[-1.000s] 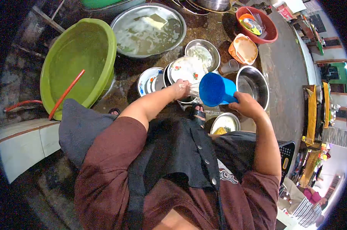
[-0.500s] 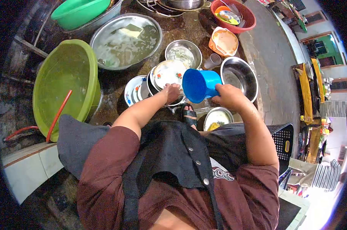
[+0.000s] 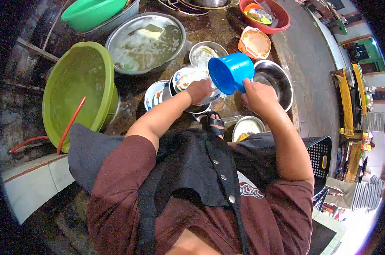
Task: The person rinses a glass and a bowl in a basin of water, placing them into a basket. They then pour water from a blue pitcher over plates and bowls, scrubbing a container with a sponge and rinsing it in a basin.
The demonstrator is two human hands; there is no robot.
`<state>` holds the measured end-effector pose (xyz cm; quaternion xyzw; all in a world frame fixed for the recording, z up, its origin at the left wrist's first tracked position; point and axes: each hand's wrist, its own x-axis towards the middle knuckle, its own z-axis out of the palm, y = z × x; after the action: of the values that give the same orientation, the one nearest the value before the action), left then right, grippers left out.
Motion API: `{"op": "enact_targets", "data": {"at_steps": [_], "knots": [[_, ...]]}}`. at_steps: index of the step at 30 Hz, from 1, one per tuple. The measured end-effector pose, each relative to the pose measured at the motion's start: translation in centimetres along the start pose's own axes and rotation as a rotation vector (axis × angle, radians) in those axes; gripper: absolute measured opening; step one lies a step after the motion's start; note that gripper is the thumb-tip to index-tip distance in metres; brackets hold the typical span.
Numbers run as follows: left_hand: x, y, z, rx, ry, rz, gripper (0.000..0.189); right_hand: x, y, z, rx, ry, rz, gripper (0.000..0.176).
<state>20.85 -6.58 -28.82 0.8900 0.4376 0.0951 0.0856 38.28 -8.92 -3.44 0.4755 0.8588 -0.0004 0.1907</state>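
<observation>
While right hand (image 3: 259,96) grips blue dipper (image 3: 235,68), left hand (image 3: 199,91) over floral plates (image 3: 187,77), grip unclear; shirt print (image 3: 250,191) unreadable.

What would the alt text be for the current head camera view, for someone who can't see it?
A person's right hand holds a blue jug by its handle, tipped toward stacked floral plates, where the left hand is. Beyond the plates sits a metal basin of cloudy water, with a large green tub at the left.

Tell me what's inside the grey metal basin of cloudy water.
Foamy water with a pale yellow rectangular piece at its surface. The murk hides the bottom; anything sunk there is unseen.
</observation>
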Motion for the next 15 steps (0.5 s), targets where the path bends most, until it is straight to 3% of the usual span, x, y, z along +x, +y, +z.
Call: {"op": "enact_targets", "data": {"at_steps": [2,4,5,10,12,13,15], "knots": [[0.2,-0.2,-1.4,-0.006,0.003,0.006,0.017,0.0,-0.4,-0.5,-0.024,-0.004,0.002,0.015],[0.4,-0.5,-2.8,0.095,-0.181,-0.084,0.015,-0.1,-0.7,-0.8,-0.045,-0.011,-0.001,0.015],[0.4,-1.2,-2.3,0.052,-0.064,-0.060,0.014,-0.1,-0.8,-1.0,-0.063,-0.006,0.016,0.015],[0.1,-1.9,-3.6,-0.037,-0.015,-0.139,0.013,0.0,-0.9,-1.9,-0.128,-0.002,0.097,0.015],[0.3,-3.8,-0.9,0.170,0.119,-0.056,0.015,0.1,-0.4,-1.6,-0.117,0.043,0.097,0.015],[-0.5,-2.9,-2.7,0.046,0.339,-0.107,0.016,0.2,-0.2,-1.4,-0.108,0.085,0.099,0.016],[-1.3,-2.2,-5.1,-0.076,0.399,-0.198,0.016,0.3,0.2,-0.6,-0.106,0.124,0.094,0.015]]}}
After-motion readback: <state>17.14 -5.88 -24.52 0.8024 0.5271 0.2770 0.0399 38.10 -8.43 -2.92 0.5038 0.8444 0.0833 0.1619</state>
